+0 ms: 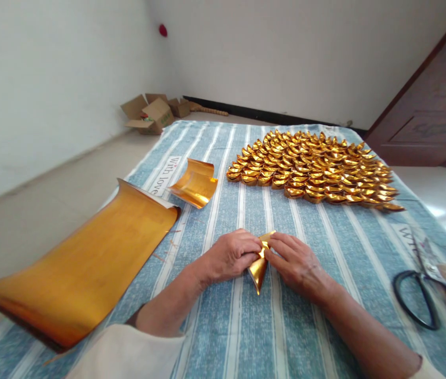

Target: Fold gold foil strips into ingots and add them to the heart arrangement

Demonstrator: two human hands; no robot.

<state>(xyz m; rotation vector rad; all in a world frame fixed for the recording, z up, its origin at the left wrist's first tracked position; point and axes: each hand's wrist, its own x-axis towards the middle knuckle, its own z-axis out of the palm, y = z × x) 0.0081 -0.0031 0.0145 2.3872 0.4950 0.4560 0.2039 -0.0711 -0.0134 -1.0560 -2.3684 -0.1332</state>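
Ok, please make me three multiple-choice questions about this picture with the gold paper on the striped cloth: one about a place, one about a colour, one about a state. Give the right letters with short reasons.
1. Where do the scissors lie?
A. near the person's right arm, at the cloth's right edge
B. on the big gold sheet
C. among the folded gold pieces

2. What colour is the striped cloth?
A. red and black
B. blue and white
C. plain green

3. How is the small gold paper held?
A. lying flat, untouched
B. pinched between both hands
C. lifted high by one hand

Answers:
1 A: the black handles lie on the right, apart from the big gold sheet and the folded gold pieces.
2 B: blue bands with white stripes.
3 B: the left hand and right hand both grip it, low over the cloth.
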